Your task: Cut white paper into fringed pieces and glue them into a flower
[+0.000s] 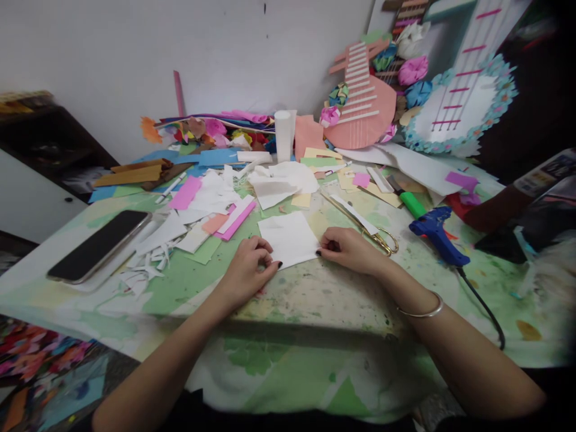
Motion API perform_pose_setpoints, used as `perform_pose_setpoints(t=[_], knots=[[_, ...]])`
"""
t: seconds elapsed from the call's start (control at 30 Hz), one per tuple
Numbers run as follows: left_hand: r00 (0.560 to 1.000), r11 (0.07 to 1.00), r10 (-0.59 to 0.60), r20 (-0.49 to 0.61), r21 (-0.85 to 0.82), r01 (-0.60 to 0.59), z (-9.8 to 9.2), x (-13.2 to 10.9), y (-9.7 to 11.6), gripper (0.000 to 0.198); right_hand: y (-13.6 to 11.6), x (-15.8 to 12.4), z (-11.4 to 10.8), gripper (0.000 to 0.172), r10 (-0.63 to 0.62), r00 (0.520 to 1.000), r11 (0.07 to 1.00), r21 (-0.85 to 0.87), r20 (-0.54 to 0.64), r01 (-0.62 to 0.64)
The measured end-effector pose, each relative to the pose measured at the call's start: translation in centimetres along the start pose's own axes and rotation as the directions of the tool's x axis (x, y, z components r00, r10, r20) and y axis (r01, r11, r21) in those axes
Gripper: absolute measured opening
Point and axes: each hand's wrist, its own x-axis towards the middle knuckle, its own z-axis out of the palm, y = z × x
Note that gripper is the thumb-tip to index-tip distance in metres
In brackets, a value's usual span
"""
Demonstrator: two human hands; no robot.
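Observation:
A small white sheet of paper [290, 237] lies on the table in front of me, its near edge between my hands. My left hand [252, 264] pinches the near left corner, thumb over the paper and fingers curled. On the opposite side my right hand [348, 247] grips the near right corner between thumb and curled fingers, a bangle on that wrist. Gold-handled scissors [380, 239] rest just beyond my right hand, a white paper strip [355, 215] beside their blades. Farther off, a crumpled white paper piece [281, 180] lies behind the sheet.
A phone [101, 245] and white paper scraps [146, 264] lie at the left. At the right is a blue glue gun [440, 237] with a black cord. Paper instruments [366, 111] and a white cylinder [283, 137] stand along the wall.

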Motion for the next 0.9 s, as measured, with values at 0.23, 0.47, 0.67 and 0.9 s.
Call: perform_pose_setpoints(t=[0.23,0.47,0.67,0.9], knots=[[0.999,1.0,0.021,0.024,-0.004,-0.021,-0.19,-0.03,0.08,0.02,-0.07,0.14,0.02,0.008,0.009,1.0,1.0,-0.003,0.002,-0.009],[0.998,0.999,0.037,0.05,0.007,-0.037,-0.47,-0.14,0.31,0.018,-0.03,0.22,-0.11,0.008,0.01,1.0,0.999,0.036,0.013,-0.011],[0.998,0.999,0.023,0.059,0.03,-0.025,-0.47,-0.1,0.52,0.018,-0.16,0.24,-0.24,0.008,0.021,1.0,0.999,0.028,0.023,-0.022],[0.996,1.0,0.018,0.083,0.015,-0.019,-0.59,-0.04,0.53,0.024,-0.2,0.34,-0.18,0.01,0.025,0.999,1.0,0.013,0.03,-0.025]])
